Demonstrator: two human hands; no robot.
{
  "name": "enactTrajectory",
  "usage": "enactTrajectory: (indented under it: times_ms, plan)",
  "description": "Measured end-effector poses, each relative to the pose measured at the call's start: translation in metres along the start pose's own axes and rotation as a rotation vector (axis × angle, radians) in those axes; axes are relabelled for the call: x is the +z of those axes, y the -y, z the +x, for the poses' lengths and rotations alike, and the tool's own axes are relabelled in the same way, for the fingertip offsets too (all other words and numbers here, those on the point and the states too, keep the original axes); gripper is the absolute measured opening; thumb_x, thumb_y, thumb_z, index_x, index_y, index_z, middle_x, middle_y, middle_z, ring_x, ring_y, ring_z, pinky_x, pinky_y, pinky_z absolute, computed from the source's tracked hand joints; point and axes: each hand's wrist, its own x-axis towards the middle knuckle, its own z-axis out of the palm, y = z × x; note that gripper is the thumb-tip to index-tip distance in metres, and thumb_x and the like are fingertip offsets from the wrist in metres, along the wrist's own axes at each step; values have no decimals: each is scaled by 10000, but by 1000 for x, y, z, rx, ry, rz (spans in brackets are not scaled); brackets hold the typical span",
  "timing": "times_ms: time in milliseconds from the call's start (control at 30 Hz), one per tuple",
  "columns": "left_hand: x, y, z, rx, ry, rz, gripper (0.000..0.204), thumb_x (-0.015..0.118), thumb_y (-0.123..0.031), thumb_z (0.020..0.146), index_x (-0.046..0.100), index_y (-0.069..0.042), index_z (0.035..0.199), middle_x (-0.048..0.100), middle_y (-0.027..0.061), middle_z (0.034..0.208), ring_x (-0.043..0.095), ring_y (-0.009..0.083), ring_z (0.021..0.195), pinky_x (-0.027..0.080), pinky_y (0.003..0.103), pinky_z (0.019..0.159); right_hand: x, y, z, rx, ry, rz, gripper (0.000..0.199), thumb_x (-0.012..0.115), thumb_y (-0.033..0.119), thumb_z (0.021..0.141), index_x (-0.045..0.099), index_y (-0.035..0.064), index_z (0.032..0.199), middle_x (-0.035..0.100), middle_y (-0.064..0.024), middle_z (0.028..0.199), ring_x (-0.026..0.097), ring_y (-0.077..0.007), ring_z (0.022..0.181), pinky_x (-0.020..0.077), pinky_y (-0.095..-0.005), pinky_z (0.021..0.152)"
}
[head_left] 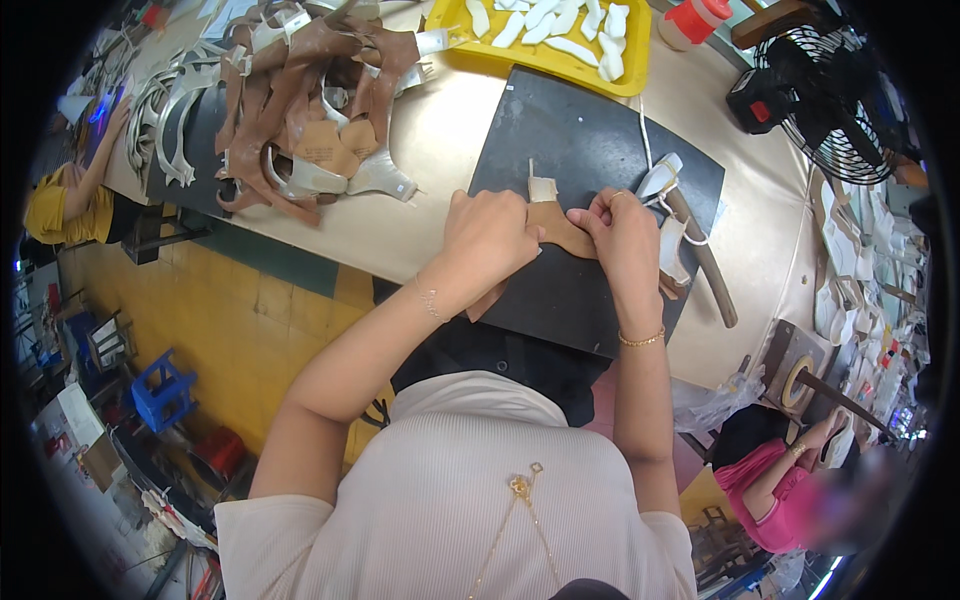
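Head view: brown leather piece (560, 228) pinched between both hands' fingers (590, 215).

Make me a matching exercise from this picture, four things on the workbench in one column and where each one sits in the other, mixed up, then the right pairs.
Things:
1. yellow tray of white pieces
2. pile of brown leather cutouts
3. small brown leather piece
4. black fan

Places:
A. on the dark work mat, pressed between the left hand and the right hand
B. far right end of the bench
C. far edge of the bench, just beyond the mat
D. left of the mat

Pairs: 1-C, 2-D, 3-A, 4-B
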Motion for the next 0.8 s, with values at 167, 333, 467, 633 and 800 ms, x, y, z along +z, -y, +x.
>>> enactTrajectory:
  times_ms: [167, 333, 467, 633, 800]
  plan:
    - [3, 1, 0, 2, -35, 2, 329, 749, -341, 834, 735, -29, 733, 661, 185, 636, 662, 360, 665, 422, 424, 757, 5, 9, -22, -134, -168, 112, 186, 759, 158, 836, 633, 22, 848, 607, -129, 815, 604, -318, 726, 457, -433, 687]
    - [4, 2, 0, 10, -29, 2, 331, 753, -348, 834, 734, -30, 743, 661, 176, 634, 651, 361, 654, 405, 421, 748, 8, 7, -30, -160, -233, -170, 80, 680, 89, 888, 606, 57, 888, 594, -95, 852, 582, -304, 829, 428, -428, 744]
    - [1, 1, -1, 4, 3, 3, 327, 745, -343, 844, 728, -33, 740, 664, 166, 638, 646, 351, 643, 383, 418, 747, 9, 3, -46, -480, -344, -178, 190, 657, 45, 877, 653, 17, 1065, 629, -113, 982, 604, -293, 925, 453, -419, 836]
    - [0, -3, -3, 5, -13, 16, 310, 732, -334, 860, 724, -45, 749, 666, 145, 635, 645, 328, 636, 363, 407, 754, 17, -2, -76, -435, -216, -211, 398, 711, 76, 854, 629, -33, 1228, 598, -148, 1215, 578, -316, 1136, 453, -429, 981]
    - [-4, -8, -5, -3, 41, 43, 240, 692, -269, 864, 741, -42, 803, 717, 148, 770, 700, 319, 761, 399, 438, 824, -2, -7, -83, -307, -259, -226, 393, 753, 113, 844, 650, -29, 1195, 593, -148, 1222, 571, -339, 1141, 441, -440, 984]
